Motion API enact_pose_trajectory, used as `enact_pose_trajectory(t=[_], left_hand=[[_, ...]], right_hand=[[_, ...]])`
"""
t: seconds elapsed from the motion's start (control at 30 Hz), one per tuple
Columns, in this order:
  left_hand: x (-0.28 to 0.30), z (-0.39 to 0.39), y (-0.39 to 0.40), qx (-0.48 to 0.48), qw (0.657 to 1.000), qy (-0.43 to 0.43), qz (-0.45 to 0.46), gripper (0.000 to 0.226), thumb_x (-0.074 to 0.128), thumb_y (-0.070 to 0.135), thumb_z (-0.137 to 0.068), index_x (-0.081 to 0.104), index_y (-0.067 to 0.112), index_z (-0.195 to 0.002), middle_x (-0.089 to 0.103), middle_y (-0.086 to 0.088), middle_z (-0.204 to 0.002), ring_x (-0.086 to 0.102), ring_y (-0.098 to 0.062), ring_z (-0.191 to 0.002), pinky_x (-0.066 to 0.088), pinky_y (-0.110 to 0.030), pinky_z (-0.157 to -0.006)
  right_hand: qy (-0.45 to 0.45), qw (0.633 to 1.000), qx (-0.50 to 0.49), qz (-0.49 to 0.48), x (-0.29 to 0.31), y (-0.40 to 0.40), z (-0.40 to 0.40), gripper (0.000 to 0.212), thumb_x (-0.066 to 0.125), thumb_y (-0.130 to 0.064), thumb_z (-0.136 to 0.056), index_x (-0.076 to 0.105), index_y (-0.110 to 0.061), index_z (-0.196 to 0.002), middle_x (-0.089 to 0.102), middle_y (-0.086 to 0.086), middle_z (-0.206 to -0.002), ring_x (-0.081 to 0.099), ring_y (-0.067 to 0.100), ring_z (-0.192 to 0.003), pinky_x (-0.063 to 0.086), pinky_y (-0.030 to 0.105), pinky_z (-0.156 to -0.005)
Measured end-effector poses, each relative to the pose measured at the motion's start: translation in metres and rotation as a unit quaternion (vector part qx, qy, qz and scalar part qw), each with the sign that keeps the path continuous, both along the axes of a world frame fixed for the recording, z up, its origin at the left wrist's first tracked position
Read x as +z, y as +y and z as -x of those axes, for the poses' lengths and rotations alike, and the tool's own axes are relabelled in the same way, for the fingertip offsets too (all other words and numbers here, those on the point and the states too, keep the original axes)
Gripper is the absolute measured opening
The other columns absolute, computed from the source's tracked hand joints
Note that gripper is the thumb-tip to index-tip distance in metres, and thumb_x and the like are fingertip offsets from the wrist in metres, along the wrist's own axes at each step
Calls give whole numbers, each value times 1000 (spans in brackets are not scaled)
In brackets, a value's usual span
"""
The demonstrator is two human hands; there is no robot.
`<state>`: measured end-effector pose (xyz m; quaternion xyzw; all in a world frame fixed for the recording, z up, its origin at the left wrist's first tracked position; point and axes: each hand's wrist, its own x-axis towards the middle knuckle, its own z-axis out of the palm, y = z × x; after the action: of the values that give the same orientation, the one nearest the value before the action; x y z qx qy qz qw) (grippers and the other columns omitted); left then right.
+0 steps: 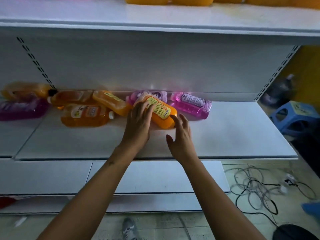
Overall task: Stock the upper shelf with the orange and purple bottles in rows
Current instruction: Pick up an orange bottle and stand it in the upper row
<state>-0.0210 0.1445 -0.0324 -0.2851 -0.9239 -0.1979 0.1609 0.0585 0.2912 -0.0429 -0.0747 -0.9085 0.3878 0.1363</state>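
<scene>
An orange bottle (162, 115) with a yellow label lies on its side on the middle shelf (233, 135). My left hand (138, 122) rests flat on its left end, fingers spread over the label. My right hand (180, 134) hovers open at its right end, fingertips near its base. Behind it lie two purple bottles (192, 104) (156, 95). More orange bottles (84, 115) (110, 102) (72, 97) lie flat to the left. On the upper shelf (86, 16) stand orange bottles (192, 0) in a row, only their bases showing.
At the far left lie a purple bottle (20, 109) and an orange one (26, 90). A blue stool (294, 116) stands on the floor at the right. Tangled cables (259, 187) lie on the floor. Lower shelves (155, 177) jut out below.
</scene>
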Motion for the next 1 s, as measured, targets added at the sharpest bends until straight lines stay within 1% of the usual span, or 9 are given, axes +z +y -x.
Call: enact_pose_trajectory(t=[0.1,0.2,0.3,0.4,0.57,0.7,0.77,0.9,1.0], left_hand=[[-2,32,9,-17,994,20,105,75,57,4,-88,25,15,-155,16,-11,-164,4,-35,-152,14,-57,-120],[-9,51,7,-28,988,49,147,69,45,12,-90,26,23,-156,18,-5,-164,5,-32,-152,14,-56,-119],[-13,55,7,-28,991,72,111,63,50,11,-89,39,22,-150,33,-4,-159,21,-33,-149,25,-56,-115],[-15,55,9,-30,995,77,52,56,59,7,-90,50,19,-144,44,-4,-152,33,-34,-144,33,-55,-112],[-11,46,12,-13,998,55,20,48,41,14,-93,57,20,-138,51,-3,-148,39,-32,-141,37,-52,-108],[-3,34,12,-13,998,50,38,54,54,0,-86,58,19,-137,52,-3,-145,39,-33,-140,40,-54,-104],[-3,24,10,-23,997,44,53,59,54,-6,-81,58,17,-136,54,-5,-143,42,-34,-138,42,-54,-102],[-11,4,6,-30,998,-11,60,66,60,-8,-83,50,17,-143,48,-7,-148,36,-31,-141,31,-50,-113],[-14,-7,3,-36,997,-44,52,66,57,-8,-87,46,20,-146,41,-5,-152,30,-28,-143,25,-45,-116]], right_hand=[[-64,996,42,-48,-6,1,26,80,61,1,-88,26,-31,-153,-1,7,-164,10,41,-149,28,56,-117],[-61,994,31,-85,-11,8,48,83,61,2,-83,28,-31,-152,3,9,-163,21,46,-142,34,59,-113],[-61,994,38,-84,-12,20,64,89,70,-7,-80,27,-31,-154,14,12,-160,35,50,-133,42,58,-106],[-36,996,29,-73,-17,23,69,89,78,-21,-78,32,-31,-153,26,12,-156,43,46,-129,45,53,-103],[-21,997,19,-73,-19,24,66,85,81,-35,-77,38,-32,-150,31,10,-153,40,43,-130,40,50,-105],[-48,996,31,-70,-10,28,57,88,86,-33,-72,42,-30,-149,37,13,-149,40,41,-132,38,48,-108],[-46,996,34,-68,-11,29,46,86,86,-31,-72,44,-29,-147,41,13,-145,43,40,-131,39,46,-109],[-39,994,50,-87,-12,30,22,82,83,-40,-74,46,-29,-146,48,10,-142,48,33,-128,42,41,-108],[-29,996,63,-55,-10,33,6,78,85,-43,-74,52,-28,-143,54,9,-139,53,31,-123,46,39,-103]])
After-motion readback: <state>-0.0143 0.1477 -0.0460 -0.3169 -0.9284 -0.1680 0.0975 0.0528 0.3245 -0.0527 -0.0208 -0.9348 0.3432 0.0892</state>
